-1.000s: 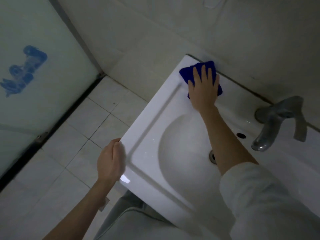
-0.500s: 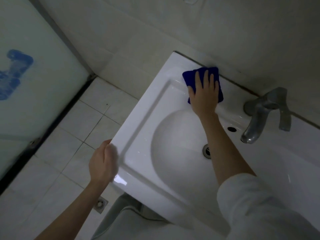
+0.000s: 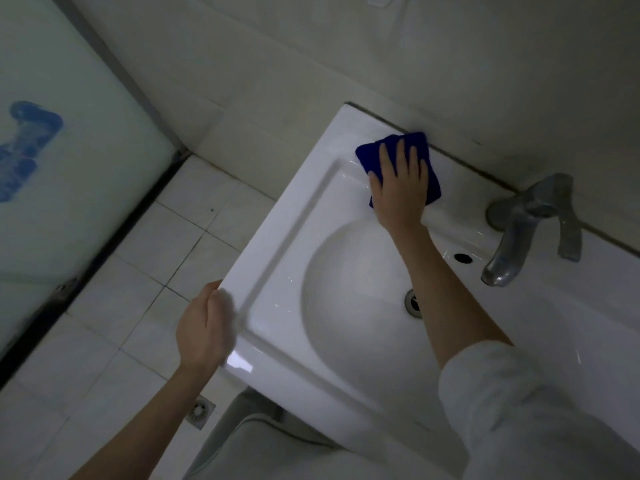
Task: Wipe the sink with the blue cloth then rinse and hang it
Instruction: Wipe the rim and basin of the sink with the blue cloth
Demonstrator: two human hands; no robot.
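A white rectangular sink [image 3: 277,258] juts from the tiled wall, its round bowl and drain [image 3: 412,303] partly behind my right forearm. The folded blue cloth [image 3: 367,154] lies on the sink's flat back ledge near the far left corner. My right hand [image 3: 398,181] presses flat on the cloth with straight, spread fingers. My left hand [image 3: 202,327] grips the sink's front left corner, fingers curled over the rim's edge. A grey metal tap [image 3: 519,230] stands at the back right.
An overflow hole [image 3: 463,258] sits under the tap. White floor tiles [image 3: 145,271] spread to the left, with a floor drain [image 3: 200,409] near the sink's base. A frosted glass panel [image 3: 52,168] with a blue mark bounds the far left.
My right hand has slid the cloth a little along the back ledge toward the tap. My left hand keeps its grip on the sink corner. The view has shifted slightly.
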